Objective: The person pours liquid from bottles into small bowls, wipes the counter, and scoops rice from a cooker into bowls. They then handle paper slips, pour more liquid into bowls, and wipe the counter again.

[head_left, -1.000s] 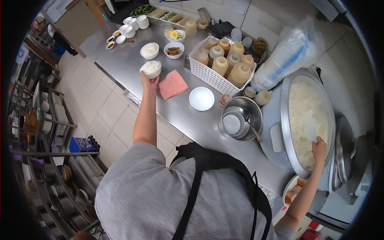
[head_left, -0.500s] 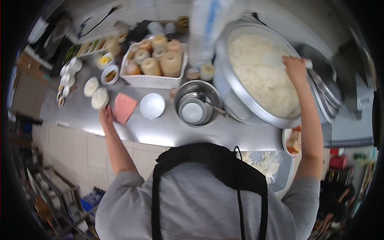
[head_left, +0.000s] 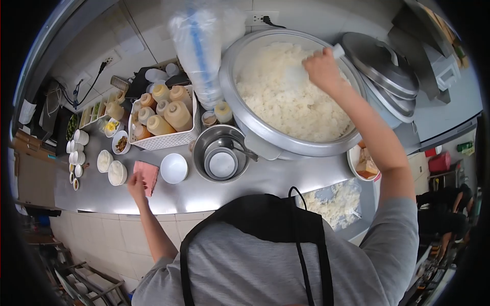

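My right hand is closed on the handle of a white rice paddle over the large metal pot of cooked rice. My left hand is at the left edge of a folded pink cloth on the steel counter; whether its fingers grip the cloth is unclear. Left of that hand stand two white bowls filled with rice, the nearer one and one behind it. An empty white bowl sits right of the cloth.
A steel basin holds a smaller metal bowl and a ladle. Behind are a white basket of squeeze bottles and a plastic bag roll. Pot lids lie at right. A tray of rice is near my right side; people are beyond.
My left hand has moved from the nearer rice bowl to the pink cloth. My right hand has shifted with the paddle toward the back of the pot. The view has turned.
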`<state>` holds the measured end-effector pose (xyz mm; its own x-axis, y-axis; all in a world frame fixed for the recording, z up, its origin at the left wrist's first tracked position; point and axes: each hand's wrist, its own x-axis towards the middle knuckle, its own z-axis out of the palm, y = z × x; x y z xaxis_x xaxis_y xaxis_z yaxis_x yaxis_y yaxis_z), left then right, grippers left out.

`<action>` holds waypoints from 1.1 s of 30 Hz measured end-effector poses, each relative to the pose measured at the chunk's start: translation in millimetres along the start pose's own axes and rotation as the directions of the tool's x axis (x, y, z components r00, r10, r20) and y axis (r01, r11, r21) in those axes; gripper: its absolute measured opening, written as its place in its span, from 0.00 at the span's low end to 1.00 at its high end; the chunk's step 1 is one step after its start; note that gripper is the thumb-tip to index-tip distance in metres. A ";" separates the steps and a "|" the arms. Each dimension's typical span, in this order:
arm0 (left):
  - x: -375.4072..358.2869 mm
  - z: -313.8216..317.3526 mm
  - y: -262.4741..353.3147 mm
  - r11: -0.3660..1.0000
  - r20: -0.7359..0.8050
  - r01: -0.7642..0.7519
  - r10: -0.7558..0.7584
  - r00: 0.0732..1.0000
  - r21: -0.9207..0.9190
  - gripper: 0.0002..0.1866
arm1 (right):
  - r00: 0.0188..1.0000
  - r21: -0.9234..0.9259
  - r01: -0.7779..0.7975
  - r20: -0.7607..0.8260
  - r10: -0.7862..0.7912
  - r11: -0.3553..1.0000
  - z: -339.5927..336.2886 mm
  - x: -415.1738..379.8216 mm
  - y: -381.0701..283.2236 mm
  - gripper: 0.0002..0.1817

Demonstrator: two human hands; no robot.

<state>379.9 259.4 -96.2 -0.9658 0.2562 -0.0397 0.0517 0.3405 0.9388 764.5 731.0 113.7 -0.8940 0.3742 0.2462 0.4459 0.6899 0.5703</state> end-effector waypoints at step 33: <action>11.1 66.2 -58.6 0.937 0.451 0.233 -0.331 0.829 0.259 0.27 | 0.983 0.064 -0.110 -0.141 0.118 0.992 36.9 34.4 9.1 0.04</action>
<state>383.0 302.2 -174.3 -0.7030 0.5078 -0.4979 -0.1108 0.6133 0.7820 739.4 773.1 98.4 -0.8326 0.3620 0.4193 0.5430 0.6829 0.4887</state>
